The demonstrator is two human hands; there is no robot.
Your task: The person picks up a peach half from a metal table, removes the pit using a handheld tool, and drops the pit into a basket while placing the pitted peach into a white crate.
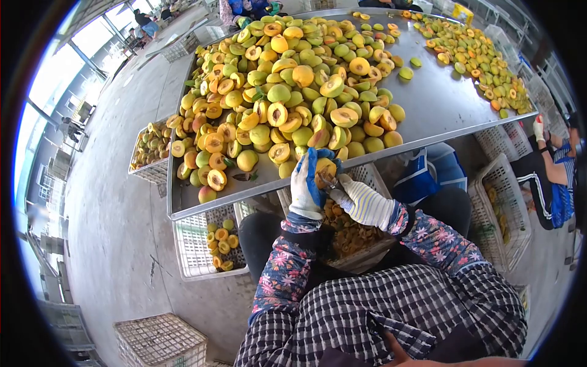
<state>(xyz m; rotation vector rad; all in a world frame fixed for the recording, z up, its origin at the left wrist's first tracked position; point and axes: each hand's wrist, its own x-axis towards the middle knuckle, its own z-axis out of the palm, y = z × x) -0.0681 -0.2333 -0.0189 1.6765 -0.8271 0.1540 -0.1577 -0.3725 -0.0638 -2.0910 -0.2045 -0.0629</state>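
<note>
My left hand, in a white glove with a blue palm, is closed around a yellow peach half at the table's near edge. My right hand, in a striped white knit glove, grips a small metal-bladed tool. Its tip meets the cut face of the fruit; the exact blade shape cannot be made out. Just beyond my hands, a large heap of halved peaches covers much of the metal table. Some halves show brown pits or hollows.
Below my hands stands a crate of brown pits and scraps. A white crate with peach halves is at left, another crate at right. Another person's gloved hand shows at far right. More peaches lie at the table's right end.
</note>
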